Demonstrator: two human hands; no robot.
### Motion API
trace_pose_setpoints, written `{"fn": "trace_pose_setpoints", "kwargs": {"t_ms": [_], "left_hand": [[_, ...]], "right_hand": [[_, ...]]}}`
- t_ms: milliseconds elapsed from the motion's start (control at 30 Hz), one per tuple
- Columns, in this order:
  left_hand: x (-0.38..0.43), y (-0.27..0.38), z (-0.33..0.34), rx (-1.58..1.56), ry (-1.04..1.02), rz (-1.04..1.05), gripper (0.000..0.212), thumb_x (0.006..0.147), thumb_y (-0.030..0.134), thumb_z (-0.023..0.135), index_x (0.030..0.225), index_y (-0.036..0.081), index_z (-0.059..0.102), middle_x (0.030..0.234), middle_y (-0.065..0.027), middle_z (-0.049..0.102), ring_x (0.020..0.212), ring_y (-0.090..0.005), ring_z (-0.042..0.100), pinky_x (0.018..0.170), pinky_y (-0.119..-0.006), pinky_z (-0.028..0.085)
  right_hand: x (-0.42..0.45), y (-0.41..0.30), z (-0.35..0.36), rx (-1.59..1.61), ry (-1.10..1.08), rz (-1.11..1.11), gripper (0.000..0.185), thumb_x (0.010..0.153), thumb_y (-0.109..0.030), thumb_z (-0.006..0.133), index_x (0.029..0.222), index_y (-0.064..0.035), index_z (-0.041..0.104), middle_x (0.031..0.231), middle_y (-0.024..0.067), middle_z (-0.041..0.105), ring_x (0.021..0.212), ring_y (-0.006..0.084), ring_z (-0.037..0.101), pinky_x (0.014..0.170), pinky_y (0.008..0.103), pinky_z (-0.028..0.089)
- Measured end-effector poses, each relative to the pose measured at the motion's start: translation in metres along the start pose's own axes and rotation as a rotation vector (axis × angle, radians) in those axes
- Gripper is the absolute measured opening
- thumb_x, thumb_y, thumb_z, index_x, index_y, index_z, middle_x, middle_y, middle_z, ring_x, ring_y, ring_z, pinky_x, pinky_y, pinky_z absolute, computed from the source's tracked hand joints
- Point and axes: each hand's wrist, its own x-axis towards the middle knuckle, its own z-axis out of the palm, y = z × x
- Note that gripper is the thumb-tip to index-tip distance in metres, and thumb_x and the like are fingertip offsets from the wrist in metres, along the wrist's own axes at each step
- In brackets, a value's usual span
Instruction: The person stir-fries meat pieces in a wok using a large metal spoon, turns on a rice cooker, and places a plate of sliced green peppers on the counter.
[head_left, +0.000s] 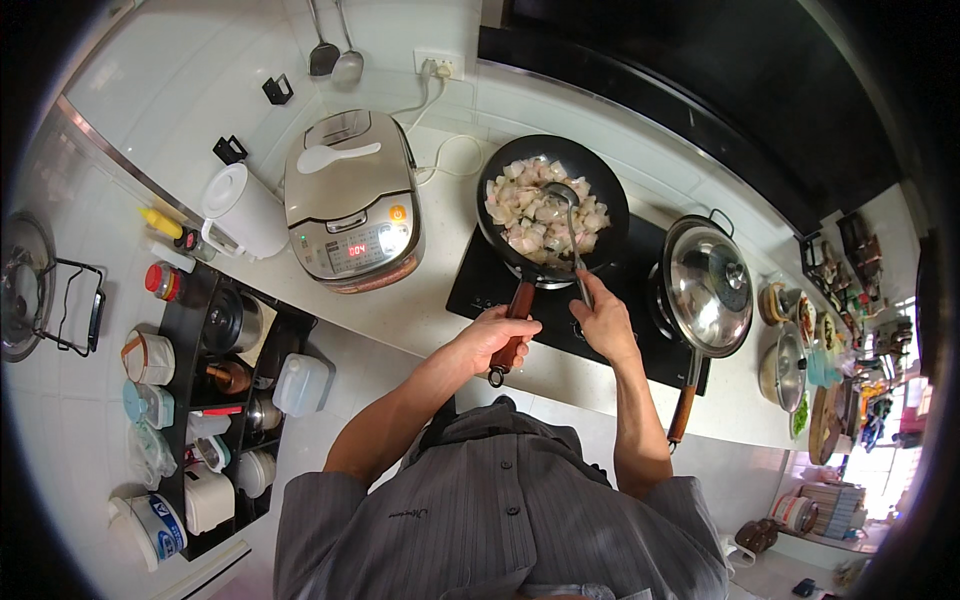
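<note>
My left hand (498, 339) is wrapped around the brown wooden handle (523, 298) of a dark wok (611, 176). Pale, glossy chunks of fatty meat (529, 202) cover the bottom of the wok. In my right hand (604, 319) is a metal ladle (574, 232); its bowl rests among the chunks near the middle of the pan. The wok sits over the left part of a black glass cooktop (480, 270), and its underside is hidden.
A second pan with a domed metal lid (709, 300) stands on the right, its handle past the counter's front edge. Left of the wok is a rice cooker (349, 195) bearing a white rice paddle (337, 155). A white pitcher (240, 210) and a black shelf (191, 360) are farther left.
</note>
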Motion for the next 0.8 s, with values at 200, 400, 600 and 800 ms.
{"fn": "trace_pose_setpoints", "kwargs": {"t_ms": [200, 400, 600, 800], "left_hand": [[-0.001, 0.0, -0.001, 0.002, -0.009, 0.001, 0.024, 0.088, 0.011, 0.077, 0.09, 0.011, 0.053, 0.071, 0.0002, 0.055, 0.056, -0.012, 0.057, 0.046, -0.031, 0.046], [-0.001, 0.0, 0.0, 0.008, -0.021, 0.009, 0.023, 0.088, 0.011, 0.077, 0.09, 0.011, 0.054, 0.071, 0.0004, 0.055, 0.056, -0.0118, 0.056, 0.046, -0.031, 0.046], [-0.002, 0.0, -0.001, 0.012, -0.017, 0.02, 0.023, 0.088, 0.012, 0.077, 0.09, 0.011, 0.054, 0.071, 0.0005, 0.055, 0.056, -0.0117, 0.057, 0.046, -0.03, 0.045], [0.0, 0.0, 0.002, 0.001, 0.003, -0.004, 0.023, 0.088, 0.011, 0.077, 0.091, 0.012, 0.054, 0.071, 0.0004, 0.056, 0.057, -0.0119, 0.057, 0.046, -0.03, 0.045]], "right_hand": [[-0.003, -0.011, -0.003, -0.016, -0.07, 0.022, 0.056, 0.086, -0.021, 0.072, 0.139, -0.0079, 0.057, 0.109, 0.0248, 0.068, 0.106, 0.0413, 0.065, 0.093, 0.0447, 0.051], [-0.003, 0.003, 0.0, 0.039, -0.106, -0.04, 0.068, 0.083, -0.026, 0.077, 0.142, -0.0017, 0.054, 0.107, 0.0231, 0.065, 0.103, 0.0353, 0.064, 0.09, 0.0422, 0.051], [-0.008, 0.006, 0.003, 0.336, -0.187, -0.035, 0.08, 0.077, -0.017, 0.085, 0.147, -0.0064, 0.05, 0.109, 0.0073, 0.057, 0.096, 0.017, 0.059, 0.083, 0.0307, 0.05], [0.002, 0.014, 0.012, 0.483, 0.173, -0.188, 0.056, 0.077, -0.004, 0.082, 0.129, -0.0043, 0.062, 0.093, 0.0037, 0.057, 0.077, 0.0141, 0.059, 0.072, 0.0285, 0.051]]}}
